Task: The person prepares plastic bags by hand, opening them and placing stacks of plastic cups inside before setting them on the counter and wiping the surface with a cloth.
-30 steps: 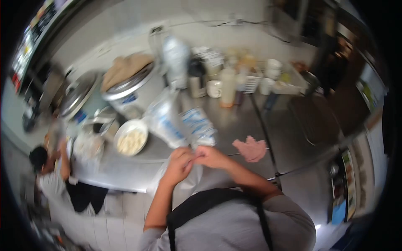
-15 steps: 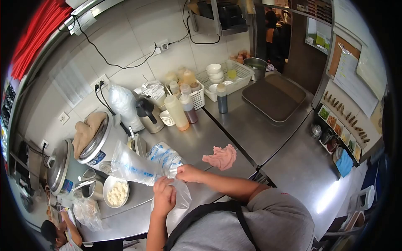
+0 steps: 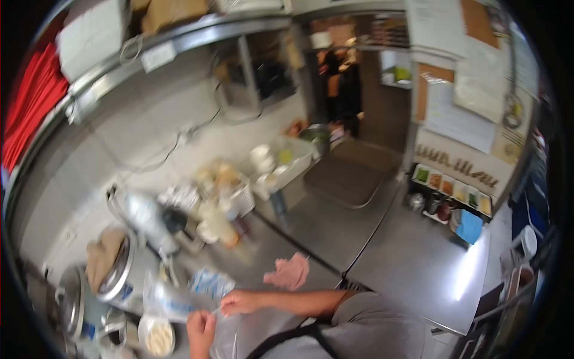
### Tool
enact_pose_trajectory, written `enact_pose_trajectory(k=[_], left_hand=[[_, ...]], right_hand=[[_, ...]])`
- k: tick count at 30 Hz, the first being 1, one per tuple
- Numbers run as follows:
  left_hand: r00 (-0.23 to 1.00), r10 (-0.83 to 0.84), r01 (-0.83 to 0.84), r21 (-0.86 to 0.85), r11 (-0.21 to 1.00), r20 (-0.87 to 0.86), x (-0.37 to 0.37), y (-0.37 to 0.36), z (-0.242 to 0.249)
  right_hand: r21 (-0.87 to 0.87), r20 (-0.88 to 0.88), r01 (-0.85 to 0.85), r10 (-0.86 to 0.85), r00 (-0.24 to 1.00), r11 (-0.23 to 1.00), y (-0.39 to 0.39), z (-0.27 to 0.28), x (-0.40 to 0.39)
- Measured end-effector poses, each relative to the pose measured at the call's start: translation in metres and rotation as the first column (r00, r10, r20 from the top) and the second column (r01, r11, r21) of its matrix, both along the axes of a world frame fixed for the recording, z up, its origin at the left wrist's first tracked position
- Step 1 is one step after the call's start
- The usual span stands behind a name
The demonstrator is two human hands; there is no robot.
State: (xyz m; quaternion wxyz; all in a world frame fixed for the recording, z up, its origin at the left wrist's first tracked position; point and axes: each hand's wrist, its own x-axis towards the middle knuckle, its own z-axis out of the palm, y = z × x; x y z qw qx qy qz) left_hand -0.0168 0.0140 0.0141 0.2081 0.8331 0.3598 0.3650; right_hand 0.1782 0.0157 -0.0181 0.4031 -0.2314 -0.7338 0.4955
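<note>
Down at the table's near edge, my left hand (image 3: 201, 328) and my right hand (image 3: 238, 301) are close together, fingers closed in a pinch. Between them they grip a thin clear plastic bag (image 3: 238, 336), which hangs below toward the apron. Just beyond lie a clear plastic sleeve with blue print (image 3: 170, 304) and a crumpled blue-and-white plastic package (image 3: 210, 283). A white bowl (image 3: 142, 335) of pale, crumbly food stands left of my left hand. Past my right forearm lies a crumpled pink cloth (image 3: 288, 272). The picture is blurred.
Two large lidded pots (image 3: 113, 287) stand at left, a brown cloth (image 3: 103, 257) on one. Sauce bottles (image 3: 216, 224), a white basket (image 3: 293, 158) and a brown tray (image 3: 347, 173) are along the back. Right is a rack of small food containers (image 3: 452, 191) with a blue cloth (image 3: 469, 226).
The view has swung up and to the right, so table things appear lower and further left. My hands are slightly further apart, still pinching the clear bag.
</note>
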Motion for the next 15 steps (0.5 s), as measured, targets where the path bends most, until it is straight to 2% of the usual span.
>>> enact_pose_trajectory(k=[1,2,3,5,6,8,9,12,13,14,15], left_hand=[[0.990,-0.135,0.122,-0.235,0.964,-0.038,-0.017,0.014,-0.013],[0.965,-0.253,0.195,-0.465,0.864,-0.064,-0.032,0.024,-0.021],[0.957,-0.263,0.174,-0.484,0.857,-0.120,-0.036,0.025,-0.018],[0.936,-0.270,0.114,-0.532,0.839,-0.226,-0.042,0.020,-0.013],[0.944,-0.266,0.137,-0.499,0.856,-0.197,-0.043,0.017,-0.009],[0.956,-0.261,0.181,-0.434,0.883,-0.134,-0.045,0.010,-0.001],[0.990,-0.117,0.098,-0.215,0.972,-0.077,-0.046,-0.001,0.000],[0.916,-0.146,0.228,-0.185,0.956,0.373,-0.044,0.050,-0.019],[0.850,-0.123,0.243,-0.173,0.955,0.512,-0.049,0.064,-0.026],[0.767,-0.075,0.227,-0.161,0.960,0.637,-0.054,0.054,-0.012],[0.530,0.053,0.360,-0.281,0.889,0.846,-0.044,0.050,-0.001]], right_hand=[[-0.018,-0.078,0.067,-0.068,0.995,0.998,-0.001,0.008,0.010],[-0.043,-0.163,0.106,-0.111,0.980,0.993,-0.001,0.014,0.012],[-0.075,-0.253,0.119,-0.135,0.958,0.990,0.002,0.019,0.011],[-0.201,-0.295,0.045,-0.105,0.950,0.979,0.005,0.027,0.017],[-0.268,-0.315,0.009,-0.097,0.944,0.963,0.005,0.030,0.019],[-0.387,-0.579,-0.263,-0.011,0.815,0.884,0.009,0.022,0.016],[-0.411,-0.698,-0.405,0.004,0.716,0.817,0.011,0.018,0.014],[-0.582,-0.571,-0.239,-0.181,0.801,0.777,0.010,0.018,-0.009],[-0.560,-0.517,-0.207,-0.143,0.844,0.802,0.018,0.014,-0.015],[-0.538,-0.460,-0.200,-0.086,0.884,0.819,0.029,0.015,-0.022],[-0.564,-0.483,-0.214,-0.108,0.869,0.798,0.046,0.018,-0.031]])
